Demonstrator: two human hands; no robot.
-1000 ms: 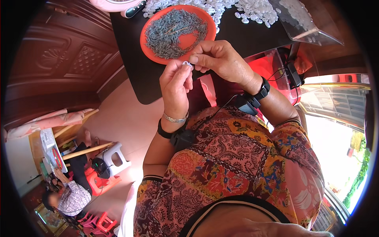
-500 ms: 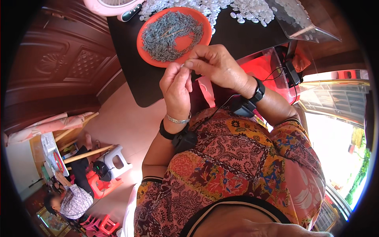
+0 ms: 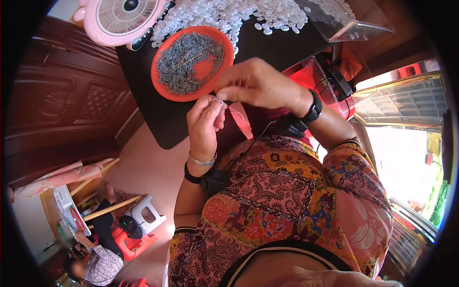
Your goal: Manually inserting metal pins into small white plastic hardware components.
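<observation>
Dark brown wooden panelling is flanking a black table (image 3: pixel 158 119), on which an orange plate (image 3: pixel 162 88) is holding a heap of small grey metal pieces (image 3: pixel 189 60). Just below the plate, the left hand (image 3: pixel 204 125) and right hand (image 3: pixel 258 85) are meeting, fingertips pinched on a tiny pale piece (image 3: pixel 219 101). Above the plate, white plastic bits (image 3: pixel 229 14) are spreading across the table beside a pink fan (image 3: pixel 125 19); right of the plate, a clear box (image 3: pixel 344 24) is sitting. Far below the plate, a white stool (image 3: pixel 146 215) is standing on the floor.
</observation>
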